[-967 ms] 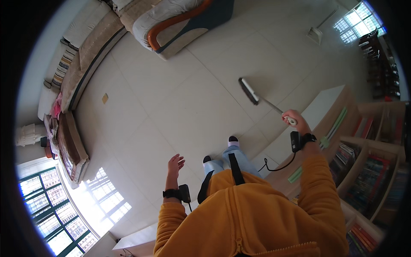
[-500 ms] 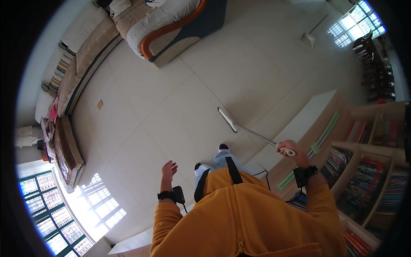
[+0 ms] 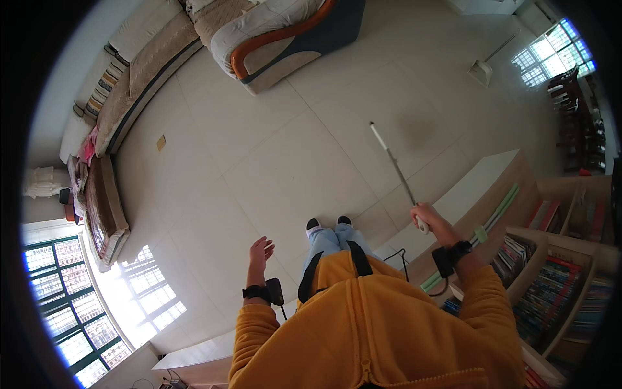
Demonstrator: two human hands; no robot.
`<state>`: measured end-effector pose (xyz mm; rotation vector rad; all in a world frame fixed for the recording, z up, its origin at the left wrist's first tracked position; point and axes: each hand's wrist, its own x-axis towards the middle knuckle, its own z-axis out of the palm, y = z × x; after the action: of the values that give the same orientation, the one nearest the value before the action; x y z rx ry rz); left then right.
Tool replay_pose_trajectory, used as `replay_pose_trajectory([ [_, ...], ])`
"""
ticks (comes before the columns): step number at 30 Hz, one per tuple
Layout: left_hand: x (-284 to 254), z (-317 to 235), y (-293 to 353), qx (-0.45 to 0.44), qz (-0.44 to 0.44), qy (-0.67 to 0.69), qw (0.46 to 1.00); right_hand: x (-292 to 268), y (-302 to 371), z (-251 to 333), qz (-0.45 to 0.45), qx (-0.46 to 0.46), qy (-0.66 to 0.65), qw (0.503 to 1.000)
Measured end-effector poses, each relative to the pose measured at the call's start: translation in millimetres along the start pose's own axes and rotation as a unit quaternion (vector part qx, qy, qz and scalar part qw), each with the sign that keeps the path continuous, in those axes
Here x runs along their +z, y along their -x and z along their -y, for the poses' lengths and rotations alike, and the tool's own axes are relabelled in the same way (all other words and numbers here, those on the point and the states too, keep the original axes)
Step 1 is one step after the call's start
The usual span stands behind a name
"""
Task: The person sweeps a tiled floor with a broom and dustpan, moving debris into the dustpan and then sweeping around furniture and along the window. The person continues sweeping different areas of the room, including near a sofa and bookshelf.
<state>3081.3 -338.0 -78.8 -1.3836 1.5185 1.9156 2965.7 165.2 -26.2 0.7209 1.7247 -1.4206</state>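
Observation:
My right hand is closed round the pale grip of a window squeegee. Its metal rod points up and away from me over the tiled floor, and the white head shows nearly end-on with a dark tip. A low wooden ledge of the shelving lies beside this hand. To the left, my left hand hangs in the air with its fingers loosely stretched, holding nothing. Each wrist wears a black strap with a small box.
Wooden bookshelves full of books stand close on my right, with a pale green pole leaning along them. A sofa is ahead, and a long-handled dustpan stands farther right. A small yellowish square lies on the tiles.
The squeegee has swung upward and away, its head turning from broadside to nearly end-on. My right hand still grips it. My left hand has shifted slightly; both feet now show side by side.

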Motion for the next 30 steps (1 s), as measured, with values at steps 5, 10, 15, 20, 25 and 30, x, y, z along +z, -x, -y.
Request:
replay_pose_trajectory([
  [5, -12.8, 12.5, -5.5, -0.020, -0.009, 0.026, 0.999, 14.1, 42.2, 36.3, 0.145, 0.136, 0.036, 0.979],
  [10, -26.2, 16.5, -1.1, -0.025, -0.013, 0.031, 0.999, 93.0, 7.5, 46.2, 0.293, 0.213, 0.090, 0.927],
  [15, -53.1, 15.4, 15.2, -0.030, -0.051, 0.008, 0.998, 228.1, -64.4, 37.2, 0.426, 0.220, 0.098, 0.872],
  [20, -81.1, 25.0, 43.2, -0.034, -0.083, 0.032, 0.995, 293.2, -112.4, 57.2, 0.369, 0.338, -0.011, 0.866],
  [25, -84.6, 33.8, 45.6, -0.063, -0.109, 0.042, 0.991, 216.8, -115.1, 93.2, 0.280, 0.235, -0.101, 0.925],
  [30, -63.7, 13.7, 27.0, -0.046, -0.078, 0.026, 0.996, 93.0, -74.8, 116.6, 0.149, 0.026, -0.268, 0.951],
])
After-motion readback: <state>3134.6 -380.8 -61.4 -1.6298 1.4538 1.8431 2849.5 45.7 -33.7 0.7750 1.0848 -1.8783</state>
